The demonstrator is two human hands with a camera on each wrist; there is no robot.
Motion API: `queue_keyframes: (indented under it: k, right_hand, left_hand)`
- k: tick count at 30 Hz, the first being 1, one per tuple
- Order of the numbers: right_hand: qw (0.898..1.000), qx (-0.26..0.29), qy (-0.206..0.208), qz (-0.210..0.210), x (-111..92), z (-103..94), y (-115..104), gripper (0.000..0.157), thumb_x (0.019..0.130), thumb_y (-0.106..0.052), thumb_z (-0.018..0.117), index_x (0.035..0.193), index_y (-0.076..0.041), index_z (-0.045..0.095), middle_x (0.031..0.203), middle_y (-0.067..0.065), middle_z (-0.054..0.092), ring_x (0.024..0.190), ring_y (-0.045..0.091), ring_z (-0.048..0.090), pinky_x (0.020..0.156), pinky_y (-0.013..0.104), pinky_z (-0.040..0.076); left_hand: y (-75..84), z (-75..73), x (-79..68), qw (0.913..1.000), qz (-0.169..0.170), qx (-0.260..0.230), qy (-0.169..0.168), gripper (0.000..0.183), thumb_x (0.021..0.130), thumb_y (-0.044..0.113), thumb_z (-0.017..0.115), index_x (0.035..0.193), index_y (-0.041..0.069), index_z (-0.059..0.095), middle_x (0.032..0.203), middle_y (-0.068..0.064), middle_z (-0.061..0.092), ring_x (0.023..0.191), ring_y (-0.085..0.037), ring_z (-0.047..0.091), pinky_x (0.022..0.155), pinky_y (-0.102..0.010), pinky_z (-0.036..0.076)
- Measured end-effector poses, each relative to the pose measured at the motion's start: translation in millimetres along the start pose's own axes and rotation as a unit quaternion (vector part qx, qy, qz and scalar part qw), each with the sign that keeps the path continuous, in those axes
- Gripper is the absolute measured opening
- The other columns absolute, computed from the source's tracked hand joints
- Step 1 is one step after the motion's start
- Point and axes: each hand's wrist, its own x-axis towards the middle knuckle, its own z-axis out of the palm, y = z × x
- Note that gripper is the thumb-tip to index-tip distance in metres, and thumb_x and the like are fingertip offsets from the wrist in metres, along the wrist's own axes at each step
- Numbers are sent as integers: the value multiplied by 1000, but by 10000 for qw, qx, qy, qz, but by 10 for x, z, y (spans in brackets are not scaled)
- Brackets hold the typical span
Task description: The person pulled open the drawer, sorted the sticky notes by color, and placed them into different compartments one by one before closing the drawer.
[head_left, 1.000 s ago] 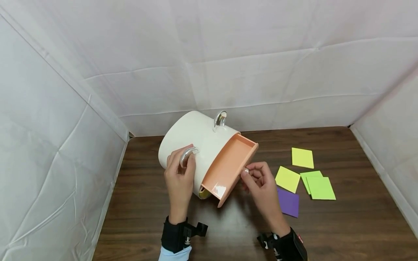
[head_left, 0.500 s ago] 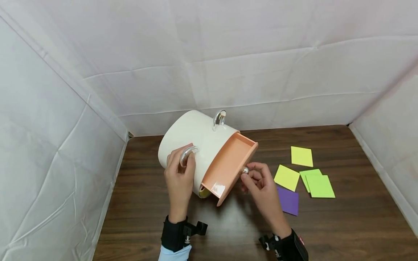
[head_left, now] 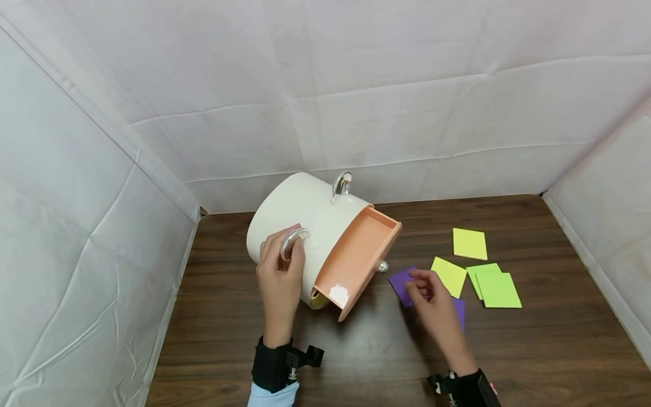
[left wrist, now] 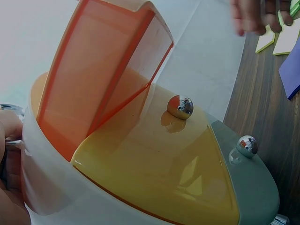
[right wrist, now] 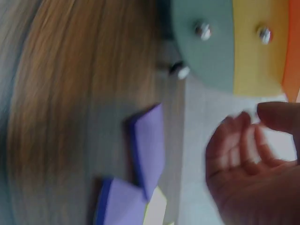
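So the white drum-shaped box (head_left: 300,209) is sitting toward the back of the worktop (head_left: 224,350), a bit left of the middle, with its peach drawer (head_left: 356,249) pulled partway out. My guess is it's all hard, glossy plastic: light for its size, stiff, not very fragile, but slick enough that I wouldn't trust a flat palm on that curved shell. Best hold is the chrome loop (head_left: 290,243) on top, and that's what the left hand (head_left: 277,277) is pinching between thumb and fingers. For the drawer I'd go for the round knob (head_left: 382,266), though polished metal that small could slip, so grip it from both sides. The right hand (head_left: 436,302) is off the knob, fingers loosely bent around nothing, over by the purple notes (head_left: 402,287). As for direction, the drum's axis runs from back left to front right in the head view, drawer end facing right and slightly toward the person. The drawer itself is longer crosswise, its front edge slanting from back right to front left. The yellow drawer (left wrist: 154,173) below it looks closed.
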Motion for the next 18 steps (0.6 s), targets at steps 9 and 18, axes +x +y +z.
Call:
queue_keyframes:
  k: [9, 18]
  right_hand:
    - [9798, -1803, -82, 860, -38, -109, 342, 51, 94, -22, 63, 136, 2, 48, 128, 27, 42, 117, 43, 28, 85, 48, 30]
    - [9697, -2196, 550, 918, 10, 55, 385, 62, 88, -37, 70, 132, 1, 51, 125, 30, 41, 115, 49, 28, 86, 58, 24]
  left_hand:
    - [-12, -28, -34, 10000, -35, -19, -16, 24, 91, -3, 62, 113, 3, 69, 110, -3, 62, 92, -21, 53, 67, -26, 47]
    - [-12, -35, 4, 9998, -72, -78, -150, 25, 91, -2, 62, 114, 4, 69, 112, -3, 62, 89, -20, 51, 68, -26, 47]
